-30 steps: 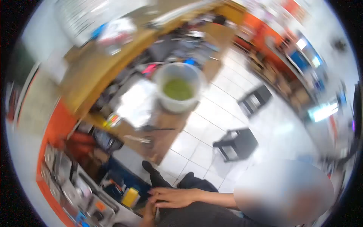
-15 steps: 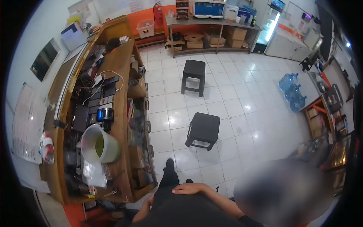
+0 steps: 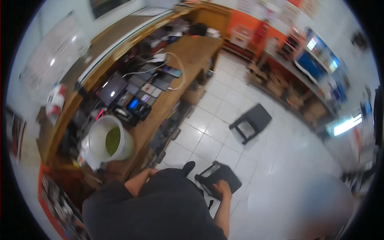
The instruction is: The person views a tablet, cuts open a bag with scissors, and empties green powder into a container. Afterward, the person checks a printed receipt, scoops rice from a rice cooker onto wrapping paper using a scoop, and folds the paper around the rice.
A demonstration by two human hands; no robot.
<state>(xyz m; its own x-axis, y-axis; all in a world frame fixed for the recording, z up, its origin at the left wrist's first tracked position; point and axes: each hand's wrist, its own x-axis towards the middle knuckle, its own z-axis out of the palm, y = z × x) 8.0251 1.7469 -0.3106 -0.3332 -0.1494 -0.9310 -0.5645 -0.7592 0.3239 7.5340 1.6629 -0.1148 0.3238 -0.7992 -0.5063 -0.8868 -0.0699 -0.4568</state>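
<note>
My right hand (image 3: pixel 222 187) reaches down to the seat of the nearer black stool (image 3: pixel 230 176). Its fingers look curled against the seat, but blur hides the fingertips. At the left side of my body, my left hand (image 3: pixel 151 172) rests near my thigh, with its fingers mostly hidden. A second black stool (image 3: pixel 256 118) stands farther off on the tiled floor. On the wooden desk to my left is a whitish bucket (image 3: pixel 127 145) with something green inside.
The wooden desk (image 3: pixel 196 50) also bears several phones, a white cable (image 3: pixel 183 66) and a dark device with a lit blue screen (image 3: pixel 133 104). A metal table (image 3: pixel 280 58) with boxes beneath stands at the back wall. A bright upright cooler (image 3: pixel 347 125) is at right.
The view has swung and tilted toward the desk. My right hand has left my lap and moved out to the nearer stool. My left hand stays close to my body.
</note>
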